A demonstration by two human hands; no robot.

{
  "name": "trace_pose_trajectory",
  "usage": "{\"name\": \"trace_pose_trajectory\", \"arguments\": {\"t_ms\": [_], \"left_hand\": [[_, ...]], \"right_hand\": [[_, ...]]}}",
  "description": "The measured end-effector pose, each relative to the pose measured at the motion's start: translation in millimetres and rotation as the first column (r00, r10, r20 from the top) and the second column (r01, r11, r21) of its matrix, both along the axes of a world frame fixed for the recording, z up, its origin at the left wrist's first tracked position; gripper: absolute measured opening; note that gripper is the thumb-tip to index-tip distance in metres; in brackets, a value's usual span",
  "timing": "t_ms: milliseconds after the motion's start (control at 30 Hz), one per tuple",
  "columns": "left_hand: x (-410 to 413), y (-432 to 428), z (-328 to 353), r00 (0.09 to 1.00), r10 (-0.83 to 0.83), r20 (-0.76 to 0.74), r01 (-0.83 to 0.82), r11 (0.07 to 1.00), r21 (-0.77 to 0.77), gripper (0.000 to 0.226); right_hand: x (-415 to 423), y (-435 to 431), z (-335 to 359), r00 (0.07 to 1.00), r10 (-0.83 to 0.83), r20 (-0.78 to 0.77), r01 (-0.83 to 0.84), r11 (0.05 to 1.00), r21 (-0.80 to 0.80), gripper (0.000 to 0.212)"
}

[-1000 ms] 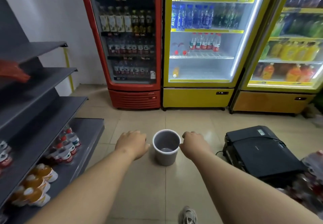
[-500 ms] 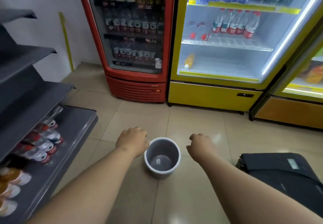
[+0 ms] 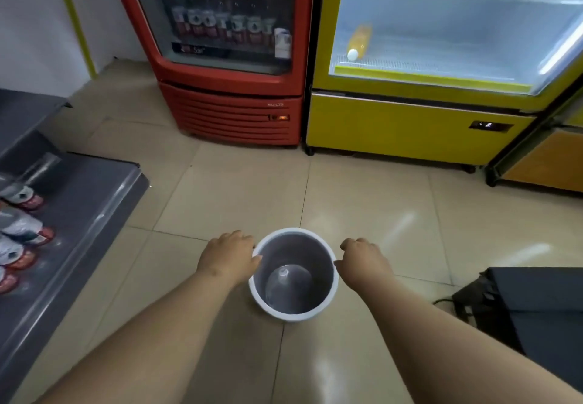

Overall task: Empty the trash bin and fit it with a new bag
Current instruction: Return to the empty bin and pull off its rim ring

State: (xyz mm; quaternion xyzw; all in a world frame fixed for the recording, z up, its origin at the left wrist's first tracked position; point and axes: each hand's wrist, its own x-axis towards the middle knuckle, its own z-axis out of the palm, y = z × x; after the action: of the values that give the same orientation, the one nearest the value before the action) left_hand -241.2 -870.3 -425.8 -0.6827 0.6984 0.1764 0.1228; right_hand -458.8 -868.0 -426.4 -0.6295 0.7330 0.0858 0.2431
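A small round grey trash bin [image 3: 318, 277] with a white rim stands on the tiled floor below me. Its inside shows bare grey walls and a shiny bottom, with no trash or bag visible. My left hand [image 3: 228, 258] is at the bin's left rim, fingers curled, thumb resting on the edge. My right hand [image 3: 364, 261] sits at the right rim, fingers loosely curled, thumb tip at the edge; whether it grips is unclear.
A red drinks fridge [image 3: 233, 113] and a yellow fridge [image 3: 410, 126] stand right behind the bin. On the left, a grey shelf [image 3: 94, 201] holds bottles. A black case [image 3: 530, 305] with a cable lies on the floor to the right.
The view has dropped and closed in on the bin. My right hand has moved in from a small gap to the right rim. My left hand stays at the left rim.
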Motion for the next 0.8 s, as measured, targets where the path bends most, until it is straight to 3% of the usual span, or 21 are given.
{"name": "trace_pose_trajectory", "arguments": {"t_ms": [433,667,800], "left_hand": [[20,-50,-243,0.977,0.193,-0.096,-0.193,0.981,0.007,0.042],[14,-56,-282,0.955,0.268,-0.131,-0.282,0.953,-0.107,0.034],[12,-58,-282,0.950,0.277,-0.144,-0.295,0.947,-0.126,0.029]], "right_hand": [[2,-55,-233,0.986,-0.169,-0.019,0.166,0.982,-0.089,0.029],[-10,-61,-263,0.968,-0.250,-0.008,0.248,0.964,-0.097,0.019],[-10,-59,-258,0.963,-0.267,-0.021,0.264,0.960,-0.095,0.025]]}}
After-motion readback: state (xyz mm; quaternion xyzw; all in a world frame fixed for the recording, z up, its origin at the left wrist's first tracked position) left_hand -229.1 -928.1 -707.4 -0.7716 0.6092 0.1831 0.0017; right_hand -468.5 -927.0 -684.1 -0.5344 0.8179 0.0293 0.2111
